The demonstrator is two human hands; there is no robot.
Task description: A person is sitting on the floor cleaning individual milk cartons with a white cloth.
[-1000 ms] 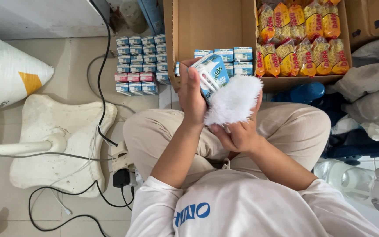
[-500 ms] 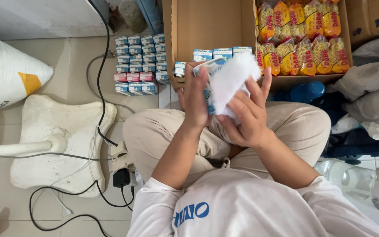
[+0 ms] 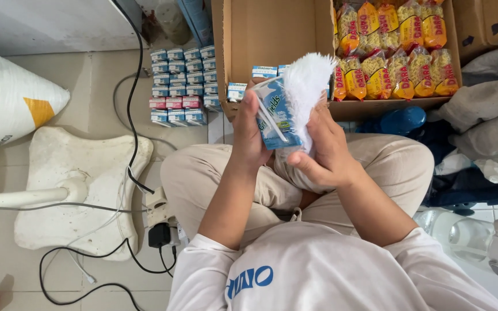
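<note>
above our crossed legs in beige trousers (image 3: 203, 173), we hold a small light-blue and white drink carton with a straw on its side (image 3: 276, 115) in our left hand (image 3: 248, 135), fingers wrapped firmly around its left edge. our right hand (image 3: 324, 152) is closed around a fluffy white cloth (image 3: 309, 80), pressing it against the carton's right side, so cloth and carton touch. both are raised in front of an open brown cardboard box (image 3: 272, 34), where a few more small blue-and-white cartons (image 3: 237, 91) stand along the near wall. the box's right compartment is packed with yellow and orange snack packets (image 3: 396, 52). on the tiled floor to the left lies a neat block of matching small cartons (image 3: 183, 86), well apart from our hands. nearer us sits a white fan base (image 3: 76, 190) with black cables (image 3: 131, 103) trailing past it.
</note>
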